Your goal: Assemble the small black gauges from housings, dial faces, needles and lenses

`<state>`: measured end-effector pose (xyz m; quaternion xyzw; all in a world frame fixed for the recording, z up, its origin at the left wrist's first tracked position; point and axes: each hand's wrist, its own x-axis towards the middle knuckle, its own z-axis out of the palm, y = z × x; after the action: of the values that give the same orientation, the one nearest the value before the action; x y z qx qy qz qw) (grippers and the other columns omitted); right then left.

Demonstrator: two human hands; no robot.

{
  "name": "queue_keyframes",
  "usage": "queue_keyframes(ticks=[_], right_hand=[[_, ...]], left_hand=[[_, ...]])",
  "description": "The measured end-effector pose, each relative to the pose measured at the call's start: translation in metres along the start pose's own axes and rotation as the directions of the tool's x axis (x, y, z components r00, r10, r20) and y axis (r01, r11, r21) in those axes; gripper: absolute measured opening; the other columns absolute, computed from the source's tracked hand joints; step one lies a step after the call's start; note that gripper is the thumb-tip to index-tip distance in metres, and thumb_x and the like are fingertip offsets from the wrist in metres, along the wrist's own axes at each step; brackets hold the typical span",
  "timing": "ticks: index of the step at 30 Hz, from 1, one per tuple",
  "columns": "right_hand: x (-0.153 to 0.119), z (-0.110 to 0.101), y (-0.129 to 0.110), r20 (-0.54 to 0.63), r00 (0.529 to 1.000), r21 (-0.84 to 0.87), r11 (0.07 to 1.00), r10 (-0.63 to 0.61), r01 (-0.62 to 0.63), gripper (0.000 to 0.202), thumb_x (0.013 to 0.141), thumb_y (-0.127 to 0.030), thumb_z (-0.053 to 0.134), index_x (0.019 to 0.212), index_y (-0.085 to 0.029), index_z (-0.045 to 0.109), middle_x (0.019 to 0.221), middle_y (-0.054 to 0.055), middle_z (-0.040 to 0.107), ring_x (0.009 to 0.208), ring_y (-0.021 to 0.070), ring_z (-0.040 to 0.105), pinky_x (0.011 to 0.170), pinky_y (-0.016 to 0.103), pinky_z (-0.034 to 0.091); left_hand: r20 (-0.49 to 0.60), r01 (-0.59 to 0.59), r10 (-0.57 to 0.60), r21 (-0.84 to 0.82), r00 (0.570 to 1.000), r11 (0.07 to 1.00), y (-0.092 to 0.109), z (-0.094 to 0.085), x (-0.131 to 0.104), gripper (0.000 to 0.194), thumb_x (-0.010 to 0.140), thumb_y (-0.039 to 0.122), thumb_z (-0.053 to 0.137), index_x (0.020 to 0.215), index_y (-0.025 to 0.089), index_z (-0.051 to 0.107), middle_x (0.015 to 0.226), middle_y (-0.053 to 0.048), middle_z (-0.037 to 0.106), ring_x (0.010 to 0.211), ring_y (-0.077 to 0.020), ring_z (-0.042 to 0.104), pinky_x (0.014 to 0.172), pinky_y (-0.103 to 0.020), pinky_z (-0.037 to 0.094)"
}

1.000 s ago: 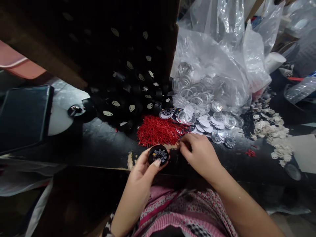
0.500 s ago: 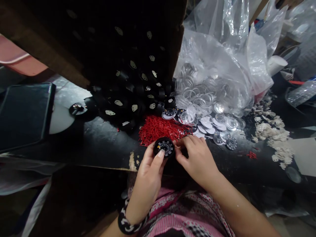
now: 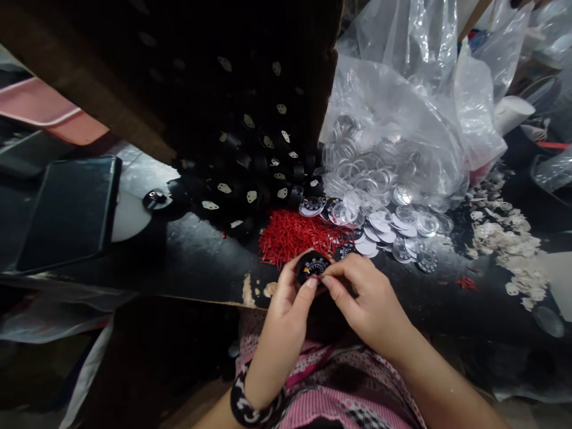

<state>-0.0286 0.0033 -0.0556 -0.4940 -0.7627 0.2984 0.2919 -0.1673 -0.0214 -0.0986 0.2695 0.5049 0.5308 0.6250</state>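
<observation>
"One view, head cam. Containers first, pls."

"Big dark box (image 3: 147,113), upper L, brown edge, cut off at top. Lots of black round parts (image 3: 252,196) w/ pale plates inside; deeper ones lost in shadow. Clear plastic bag (image 3: 397,89) to its R, clear rings (image 3: 357,173) at and under its lower part; can't tell how many are actually inside. Pink tub (image 3: 49,107) cut off at L edge, contents unclear."

"Any text?"

"Black dial (image 3: 314,265) has white scale marks + a yellow-orange mark, chars too small to read. Same for the printed disc (image 3: 426,260) by the white discs (image 3: 379,229)."

"Hands?"

"L hand (image 3: 283,304) curled partly closed round the dial, thumb at its near edge. R hand (image 3: 373,292) has thumb + index pinched on a thin red sliver (image 3: 315,277), right over the dial face. Dial's up in L hand, just nearer the wearer than the red pile (image 3: 290,238) on the black table (image 3: 196,271)."

"Hard-to-see stuff?"

"Dial underside + R hand's other fingers hidden, sliver tip blurry. Pale parts heap (image 3: 513,250) far R; sheet (image 3: 558,274) beside it runs off-frame."
</observation>
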Motion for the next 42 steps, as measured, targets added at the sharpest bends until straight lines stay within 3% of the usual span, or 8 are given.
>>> queue_keyframes(ticks=[5, 12, 24, 28, 31, 33, 37, 42], right_hand=[[0.000, -0.004, -0.001, 0.031, 0.997, -0.017, 0.998, 0.069, -0.069, 0.011, 0.092, -0.017, 0.055, 0.083, -0.020, 0.060, 0.081, 0.001, 0.061, 0.078, 0.0169, 0.055, 0.073, 0.032, 0.038], [-0.001, -0.012, -0.003, 0.043, 0.996, 0.026, 0.997, 0.073, -0.075, 0.012, 0.092, -0.019, 0.056, 0.082, -0.021, 0.060, 0.080, 0.000, 0.062, 0.079, 0.0172, 0.055, 0.072, 0.031, 0.037], [-0.012, -0.003, -0.009, 0.021, 0.993, 0.019, 0.993, 0.119, -0.119, 0.019, 0.091, -0.015, 0.053, 0.073, -0.021, 0.051, 0.075, 0.000, 0.060, 0.071, 0.0157, 0.054, 0.067, 0.029, 0.038], [-0.009, -0.006, -0.006, 0.020, 0.993, -0.023, 0.993, 0.116, -0.116, 0.023, 0.087, -0.016, 0.058, 0.066, -0.021, 0.051, 0.067, -0.002, 0.057, 0.065, 0.0148, 0.052, 0.065, 0.029, 0.037], [-0.005, -0.009, -0.001, 0.004, 1.000, -0.105, 0.994, -0.024, 0.024, 0.007, 0.089, -0.015, 0.056, 0.085, -0.019, 0.061, 0.080, 0.002, 0.062, 0.075, 0.0175, 0.056, 0.072, 0.032, 0.038], [-0.002, -0.009, 0.002, 0.026, 0.993, -0.197, 0.973, -0.115, 0.118, 0.011, 0.091, -0.014, 0.053, 0.096, -0.016, 0.062, 0.087, 0.005, 0.064, 0.082, 0.0198, 0.057, 0.076, 0.034, 0.038], [0.002, -0.007, 0.005, 0.079, 0.976, -0.377, 0.901, -0.202, 0.216, 0.016, 0.093, -0.015, 0.047, 0.085, -0.015, 0.061, 0.080, 0.006, 0.063, 0.078, 0.0210, 0.055, 0.075, 0.036, 0.036], [0.004, -0.003, -0.005, 0.026, 0.998, -0.353, 0.933, -0.064, 0.069, 0.010, 0.085, -0.011, 0.053, 0.079, -0.016, 0.058, 0.077, 0.003, 0.062, 0.073, 0.0179, 0.054, 0.072, 0.032, 0.038]], left_hand=[[0.053, -0.061, 0.054, 0.131, 0.997, 0.989, 0.003, 0.003, -0.005, 0.029, 0.088, 0.035, 0.061, 0.116, 0.028, 0.059, 0.121, -0.002, 0.066, 0.114, -0.0200, 0.061, 0.100, -0.031, 0.047], [0.076, -0.071, 0.060, 0.156, 0.995, 0.985, 0.011, 0.003, -0.010, 0.029, 0.086, 0.035, 0.063, 0.114, 0.026, 0.060, 0.117, -0.003, 0.068, 0.113, -0.0223, 0.062, 0.097, -0.032, 0.049], [0.020, -0.176, 0.184, 0.407, 0.983, 0.896, 0.011, 0.000, -0.015, 0.028, 0.084, 0.026, 0.064, 0.111, 0.032, 0.067, 0.109, 0.001, 0.072, 0.103, -0.0224, 0.066, 0.094, -0.033, 0.049], [0.088, -0.040, 0.017, 0.266, 0.996, 0.963, 0.009, -0.002, -0.010, 0.027, 0.086, 0.032, 0.062, 0.113, 0.029, 0.066, 0.116, -0.001, 0.070, 0.108, -0.0231, 0.065, 0.095, -0.033, 0.051], [0.134, 0.100, -0.113, 0.102, 0.984, 0.990, 0.007, -0.005, -0.006, 0.037, 0.085, 0.036, 0.065, 0.122, 0.031, 0.062, 0.127, -0.001, 0.066, 0.119, -0.0231, 0.060, 0.101, -0.033, 0.048], [0.130, 0.112, -0.123, 0.093, 0.984, 0.989, 0.005, -0.007, -0.006, 0.042, 0.084, 0.037, 0.066, 0.126, 0.034, 0.060, 0.134, 0.001, 0.062, 0.128, -0.0229, 0.053, 0.108, -0.034, 0.043], [0.069, 0.111, -0.126, 0.184, 0.990, 0.977, 0.006, -0.008, -0.008, 0.040, 0.084, 0.044, 0.065, 0.123, 0.036, 0.065, 0.140, 0.004, 0.057, 0.138, -0.0238, 0.042, 0.117, -0.037, 0.030], [-0.080, 0.226, -0.217, 0.126, 0.973, 0.966, 0.008, 0.001, -0.009, 0.029, 0.080, 0.046, 0.068, 0.104, 0.033, 0.075, 0.124, 0.001, 0.069, 0.142, -0.0269, 0.033, 0.119, -0.038, 0.025]])
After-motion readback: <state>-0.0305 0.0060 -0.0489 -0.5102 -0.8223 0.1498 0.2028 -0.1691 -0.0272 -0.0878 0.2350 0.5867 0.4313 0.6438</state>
